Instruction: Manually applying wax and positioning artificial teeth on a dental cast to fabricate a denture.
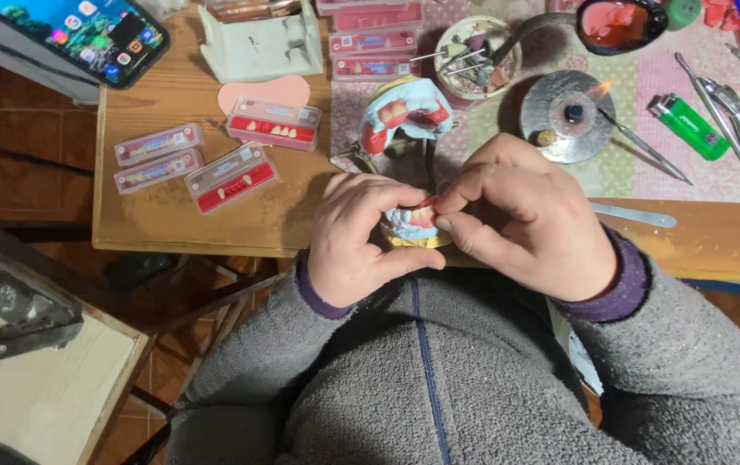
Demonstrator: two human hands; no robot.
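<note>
A grey fleece sweater (439, 379) fills the foreground; above it, at the wooden table's (172, 215) near edge, the left hand (361, 237) cups a blue dental cast (411, 222) with red wax while the right hand (525, 220) pinches its front teeth. Pressing too hard could likely dislodge a tooth, and the lit burner (569, 116) just beyond the knuckles could singe a sleeve.

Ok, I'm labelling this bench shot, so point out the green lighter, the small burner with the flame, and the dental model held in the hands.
green lighter (691, 127), head view, middle of its body.
burner (569, 116), head view, its round metal top.
dental model (415, 223), head view, pink wax and teeth showing between the fingers.
</note>
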